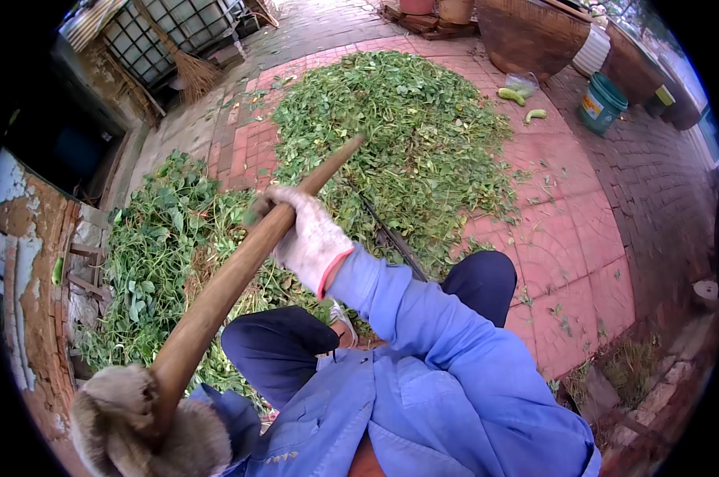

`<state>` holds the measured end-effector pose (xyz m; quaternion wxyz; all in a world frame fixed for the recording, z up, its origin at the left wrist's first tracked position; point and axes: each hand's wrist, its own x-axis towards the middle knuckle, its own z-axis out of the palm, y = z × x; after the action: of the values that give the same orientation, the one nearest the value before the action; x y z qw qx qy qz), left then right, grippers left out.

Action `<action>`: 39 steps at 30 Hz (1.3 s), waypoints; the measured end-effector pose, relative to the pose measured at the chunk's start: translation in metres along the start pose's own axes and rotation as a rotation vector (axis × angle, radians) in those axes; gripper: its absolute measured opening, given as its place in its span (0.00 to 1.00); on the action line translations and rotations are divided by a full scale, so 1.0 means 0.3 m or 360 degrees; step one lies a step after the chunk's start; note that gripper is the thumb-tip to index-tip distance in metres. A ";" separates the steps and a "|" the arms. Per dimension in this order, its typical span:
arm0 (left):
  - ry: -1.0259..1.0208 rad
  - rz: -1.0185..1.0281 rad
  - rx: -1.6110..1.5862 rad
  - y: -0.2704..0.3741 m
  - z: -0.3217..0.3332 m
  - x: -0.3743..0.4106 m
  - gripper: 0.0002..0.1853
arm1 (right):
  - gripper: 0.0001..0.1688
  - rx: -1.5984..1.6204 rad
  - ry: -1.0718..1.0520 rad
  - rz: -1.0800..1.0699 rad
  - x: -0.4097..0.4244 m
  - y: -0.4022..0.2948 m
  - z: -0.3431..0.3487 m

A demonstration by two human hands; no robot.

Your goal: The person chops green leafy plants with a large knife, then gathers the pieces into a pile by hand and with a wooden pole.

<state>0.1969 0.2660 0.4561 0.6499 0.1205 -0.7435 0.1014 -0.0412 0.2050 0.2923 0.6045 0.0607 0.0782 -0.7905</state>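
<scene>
A tapered wooden pole [234, 262] slants across the view, its narrow end over a heap of chopped green leaves and stems [389, 125]. My right hand [309, 232], in a whitish glove with a red-edged cuff, is wrapped around the pole's upper part. Close to the camera, my left hand [151, 423] wears a soiled glove and grips the thick lower end, whose tip it hides. Below my right forearm a long dark metal bar [386, 229] lies among the cuttings, partly covered by my sleeve. Longer uncut vines [156, 238] are piled on the left.
Pink paving [562, 238] borders the heap on the right, with pale green gourds [511, 96] and a teal bucket [601, 104] farther off. Large brown vats [532, 36] stand at the back right. A straw broom [195, 74] leans at the back left, near a peeling wall [31, 232].
</scene>
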 end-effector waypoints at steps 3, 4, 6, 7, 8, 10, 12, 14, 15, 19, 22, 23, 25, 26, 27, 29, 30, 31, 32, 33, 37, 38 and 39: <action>-0.0020 -0.0158 -0.0404 -0.028 0.064 -0.006 0.16 | 0.07 -0.0043 0.0207 0.0064 0.058 0.059 -0.014; -0.0089 -0.0128 -0.0533 -0.077 0.132 -0.030 0.16 | 0.07 -0.0125 0.0245 0.0113 0.096 0.056 -0.023; -0.0334 -0.0107 -0.0495 -0.140 0.231 -0.124 0.15 | 0.07 0.0022 0.0224 -0.0057 0.156 0.077 -0.056; -0.0473 -0.0184 -0.0422 -0.152 0.248 -0.207 0.15 | 0.07 -0.0069 0.0201 0.0085 0.181 0.097 -0.087; -0.0641 -0.0375 -0.0385 -0.147 0.247 -0.299 0.13 | 0.07 -0.0181 0.0226 0.0157 0.198 0.132 -0.122; -0.0690 -0.0660 -0.0453 -0.180 0.261 -0.484 0.13 | 0.08 -0.0199 0.0298 0.0282 0.185 0.251 -0.232; -0.0748 -0.0762 -0.0373 -0.216 0.293 -0.627 0.14 | 0.08 -0.0393 0.0205 0.0156 0.242 0.298 -0.375; -0.0988 -0.0983 -0.0157 -0.204 0.365 -0.722 0.16 | 0.09 -0.0605 0.0268 0.0181 0.336 0.271 -0.500; -0.1220 -0.1237 -0.0043 -0.196 0.418 -0.751 0.19 | 0.10 -0.0649 0.0532 0.0150 0.398 0.206 -0.535; -0.1448 -0.1818 -0.0964 -0.088 0.500 -0.818 0.30 | 0.13 -0.1467 0.0616 0.0277 0.326 -0.186 -0.557; -0.1361 -0.0755 -0.0876 -0.109 0.452 -0.880 0.24 | 0.11 -0.2456 0.0632 0.0426 0.001 -0.595 -0.438; -0.1478 -0.0576 -0.0807 -0.149 0.431 -0.907 0.22 | 0.10 -0.2910 0.0708 0.0352 -0.132 -0.675 -0.402; -0.1890 -0.0762 -0.0779 -0.213 0.398 -0.991 0.17 | 0.08 -0.3394 0.0960 0.0383 -0.375 -0.803 -0.342; -0.2019 -0.0924 -0.0764 -0.240 0.385 -1.038 0.14 | 0.14 -0.3274 0.1111 0.0378 -0.526 -0.845 -0.323; -0.2251 -0.1121 -0.0714 -0.256 0.379 -1.085 0.11 | 0.22 -0.3187 0.1138 0.0223 -0.663 -0.877 -0.308; -0.2460 -0.1107 -0.0498 -0.253 0.393 -1.177 0.10 | 0.34 -0.3536 0.1409 0.0195 -0.863 -0.903 -0.327; -0.2639 -0.1110 -0.0348 -0.251 0.393 -1.216 0.09 | 0.33 -0.3509 0.1680 0.0224 -0.956 -0.912 -0.349; -0.2509 -0.1079 -0.0520 -0.245 0.397 -1.253 0.10 | 0.33 -0.3506 0.1879 0.0156 -1.047 -0.910 -0.386; -0.2354 -0.0971 -0.0680 -0.238 0.401 -1.285 0.11 | 0.31 -0.3618 0.1719 0.0146 -1.152 -0.886 -0.432; -0.2166 -0.0862 -0.0855 -0.233 0.404 -1.312 0.11 | 0.32 -0.3575 0.1762 0.0125 -1.247 -0.857 -0.489; -0.2513 -0.0713 -0.0583 -0.242 0.400 -1.384 0.12 | 0.34 -0.2550 0.1942 0.0187 -1.652 -0.639 -0.782; -0.2566 -0.0699 -0.0540 -0.251 0.399 -1.396 0.12 | 0.34 -0.2073 0.1881 0.0118 -1.748 -0.580 -0.861; -0.2656 -0.0726 -0.0514 -0.252 0.400 -1.407 0.13 | 0.34 -0.1864 0.1702 0.0055 -1.833 -0.526 -0.941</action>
<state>0.1606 0.1772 0.0214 -0.0920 0.2075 -0.9390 -0.2586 -0.0490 0.8213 0.1281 0.4308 0.1054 0.7601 -0.4749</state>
